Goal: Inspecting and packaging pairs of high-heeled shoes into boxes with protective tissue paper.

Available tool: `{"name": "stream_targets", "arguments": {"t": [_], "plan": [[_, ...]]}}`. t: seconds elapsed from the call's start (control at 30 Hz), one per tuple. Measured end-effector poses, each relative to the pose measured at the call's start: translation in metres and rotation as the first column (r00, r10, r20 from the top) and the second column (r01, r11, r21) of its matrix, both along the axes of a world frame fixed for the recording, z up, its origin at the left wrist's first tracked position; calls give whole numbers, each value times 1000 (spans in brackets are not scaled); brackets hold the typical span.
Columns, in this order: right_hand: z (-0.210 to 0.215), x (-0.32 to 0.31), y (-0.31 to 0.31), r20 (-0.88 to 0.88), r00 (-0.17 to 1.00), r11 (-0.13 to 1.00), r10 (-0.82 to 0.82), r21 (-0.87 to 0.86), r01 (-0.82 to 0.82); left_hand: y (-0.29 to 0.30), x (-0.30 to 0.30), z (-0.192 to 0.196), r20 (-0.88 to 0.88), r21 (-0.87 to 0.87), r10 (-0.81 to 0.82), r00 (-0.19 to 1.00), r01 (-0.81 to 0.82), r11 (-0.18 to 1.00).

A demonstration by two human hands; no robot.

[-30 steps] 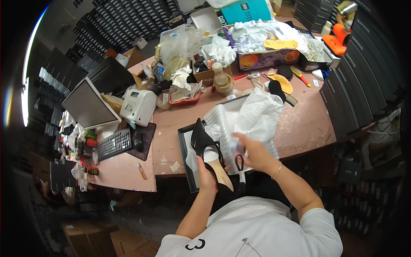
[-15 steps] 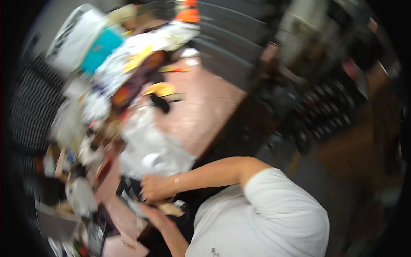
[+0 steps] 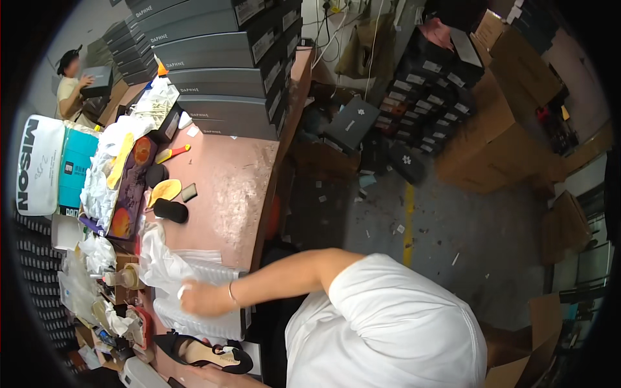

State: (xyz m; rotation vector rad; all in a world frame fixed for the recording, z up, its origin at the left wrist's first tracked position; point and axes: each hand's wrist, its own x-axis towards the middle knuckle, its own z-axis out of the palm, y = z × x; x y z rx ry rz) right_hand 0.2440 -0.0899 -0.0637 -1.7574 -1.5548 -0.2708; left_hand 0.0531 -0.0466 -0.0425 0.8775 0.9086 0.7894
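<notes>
A black shoe (image 3: 240, 362) with a beige insole lies across my left hand (image 3: 217, 374), which grips it from beneath at the table's near edge. A bit of white shows inside the shoe. My right hand (image 3: 206, 299) is closed and blurred by motion above white wrapping paper (image 3: 162, 258). Something small and white pokes out at its fingers; its kind is unclear. Under this hand is an open shoebox (image 3: 244, 318) lined with white paper, largely covered by paper and my arm.
Tall stacks of dark grey shoeboxes (image 3: 220, 118) stand at the table's far end. A black sponge-like pad (image 3: 171, 211), a yellow pad (image 3: 165, 190) and a red-yellow tool (image 3: 173, 152) lie on the pinkish table (image 3: 233, 187). Cartons (image 3: 485, 142) stand right. Another person (image 3: 70, 97) holds a box.
The view has swung and sharpened, bringing the shoebox stacks into sight. My hands, together earlier, are now apart: the right one is over the white paper, the left under the shoe.
</notes>
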Motion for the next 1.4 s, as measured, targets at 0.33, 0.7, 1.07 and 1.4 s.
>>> {"name": "stream_targets", "arguments": {"t": [0.33, 0.7, 1.07, 1.4], "plan": [[75, -89, 14, -672, 706, 790, 222, -300, -534, -3, -16, -3, -13, 24, 57, 998, -57, 998], [62, -102, -41, -633, 632, 719, 448, -165, -675, -45, -47, 3, 323, 155, -172, 931, 127, 980], [84, -49, -76, -730, 558, 615, 394, -242, -751, -38, -43, 50, 72, -179, 19, 997, -6, 984], [43, 34, -29, -413, 909, 980, 57, -150, -130, -35, -4, 56, 269, -271, -74, 960, 149, 951]]}}
